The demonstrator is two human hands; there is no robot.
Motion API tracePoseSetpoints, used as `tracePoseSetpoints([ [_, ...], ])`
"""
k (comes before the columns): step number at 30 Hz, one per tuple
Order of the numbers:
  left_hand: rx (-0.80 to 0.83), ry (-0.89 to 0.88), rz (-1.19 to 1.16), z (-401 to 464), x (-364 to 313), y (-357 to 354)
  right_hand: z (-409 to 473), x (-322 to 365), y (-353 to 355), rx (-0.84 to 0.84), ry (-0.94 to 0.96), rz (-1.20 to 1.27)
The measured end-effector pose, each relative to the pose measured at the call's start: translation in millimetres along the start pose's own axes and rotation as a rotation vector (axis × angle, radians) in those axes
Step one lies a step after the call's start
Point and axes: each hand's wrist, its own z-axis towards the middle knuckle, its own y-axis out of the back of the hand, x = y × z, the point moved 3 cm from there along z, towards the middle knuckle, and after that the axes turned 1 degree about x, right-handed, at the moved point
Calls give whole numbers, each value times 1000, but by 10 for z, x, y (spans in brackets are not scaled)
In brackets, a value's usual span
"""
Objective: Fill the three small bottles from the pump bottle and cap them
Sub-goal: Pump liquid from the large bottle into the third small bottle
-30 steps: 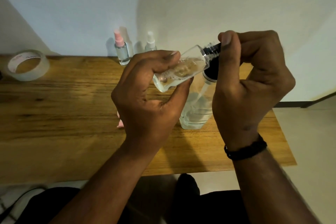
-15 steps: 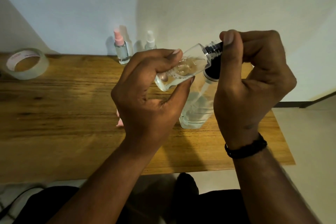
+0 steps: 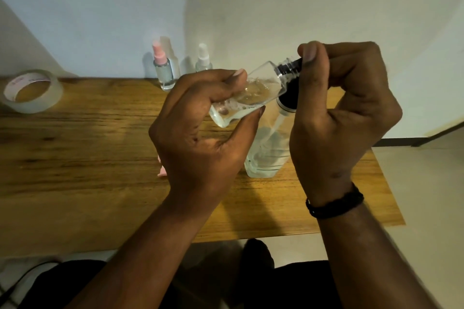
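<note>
1. The left hand (image 3: pixel 200 138) grips a small clear bottle (image 3: pixel 248 94), tilted, its neck towards the right hand (image 3: pixel 344 118).
2. That hand curls round the black pump head (image 3: pixel 291 83) at the neck.
3. The pump bottle (image 3: pixel 268 153) stands below on the wooden table (image 3: pixel 88 158).
4. Two capped small bottles, pink-topped (image 3: pixel 162 70) and white-topped (image 3: pixel 203 60), stand by the wall near a tape roll (image 3: pixel 32 91).
</note>
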Motion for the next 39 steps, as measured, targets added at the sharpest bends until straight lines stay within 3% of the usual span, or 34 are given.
tracePoseSetpoints([
  [39,-1,12,-9,8,1,7,18,-29,2,15,2,-19],
])
